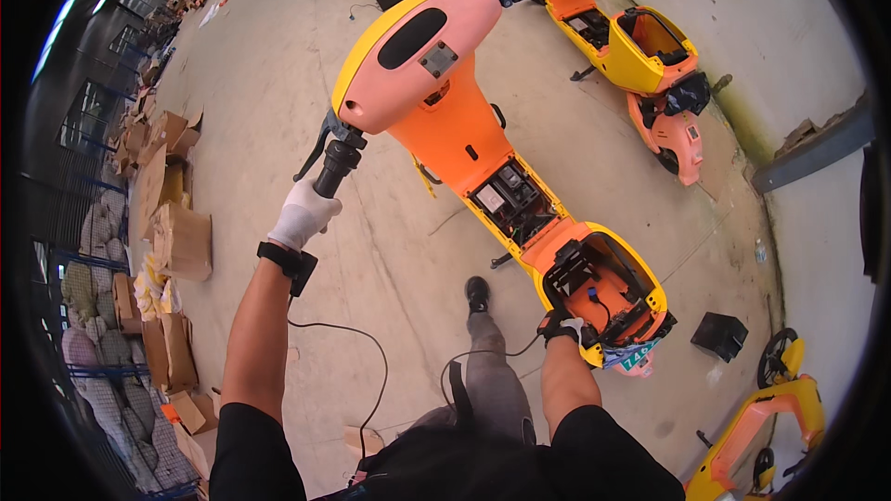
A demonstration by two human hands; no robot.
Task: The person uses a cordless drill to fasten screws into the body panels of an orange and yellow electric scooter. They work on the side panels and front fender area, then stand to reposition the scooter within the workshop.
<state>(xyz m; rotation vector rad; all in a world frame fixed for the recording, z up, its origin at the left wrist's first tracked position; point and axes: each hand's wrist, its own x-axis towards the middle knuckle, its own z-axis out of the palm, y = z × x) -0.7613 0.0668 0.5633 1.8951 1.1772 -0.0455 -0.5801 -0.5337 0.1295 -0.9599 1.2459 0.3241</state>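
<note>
The scooter (483, 158) stands on the concrete floor (278, 83) right in front of me, orange and yellow, with its seat off and its insides showing. My left hand (302, 213), in a white glove, is wrapped tight around the left handlebar grip (336, 162). My right hand (563, 327) holds the back rim of the open seat box (603, 283). I think holding both ends keeps it steady. Another stripped scooter (640, 56) lies further off. Cardboard boxes (172, 223) pile up on my left.
</note>
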